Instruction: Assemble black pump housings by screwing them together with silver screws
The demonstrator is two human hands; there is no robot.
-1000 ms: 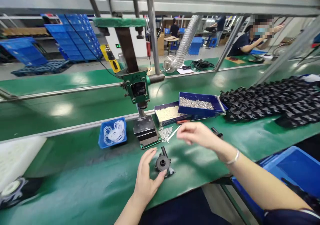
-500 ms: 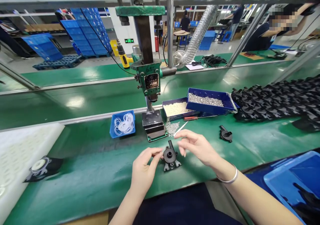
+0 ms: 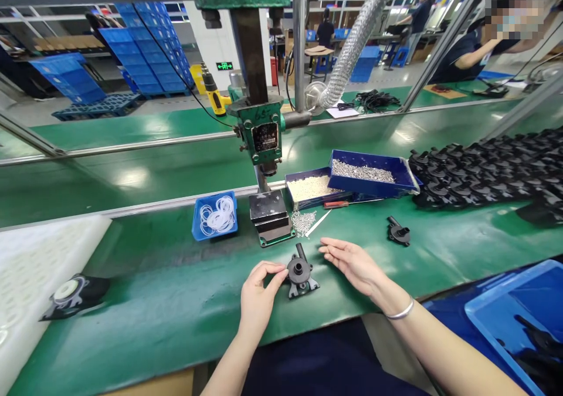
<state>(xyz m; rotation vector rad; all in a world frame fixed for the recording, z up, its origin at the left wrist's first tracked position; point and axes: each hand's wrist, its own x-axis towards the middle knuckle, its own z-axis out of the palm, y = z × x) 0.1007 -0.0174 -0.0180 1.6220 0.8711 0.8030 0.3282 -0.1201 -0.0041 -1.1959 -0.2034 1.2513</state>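
A black plastic pump housing (image 3: 300, 271) with a round body, a central stub and a spout pointing away rests on the green bench in front of me. My left hand (image 3: 258, 290) pinches its left edge between thumb and fingertips. To its right, my right hand (image 3: 354, 267) hovers with fingers stretched out, apart from the housing; nothing shows in it. Just beyond lie a scatter of tiny pale rings (image 3: 303, 221) and a thin white stick (image 3: 318, 223). Another black housing (image 3: 398, 232) lies farther right.
A green press (image 3: 266, 132) stands behind its black block (image 3: 268, 208). Around it are a blue tray of white rings (image 3: 214, 229), bins of pale pieces (image 3: 308, 199) and metal pins (image 3: 373, 188), and a screwdriver (image 3: 336, 205). Rows of black housings (image 3: 479, 167) fill the right; a white foam tray (image 3: 83, 237) lies left.
My right hand has drawn back to the right, away from the housing and the white stick. My left hand stays at the housing's left edge. The view has shifted slightly.
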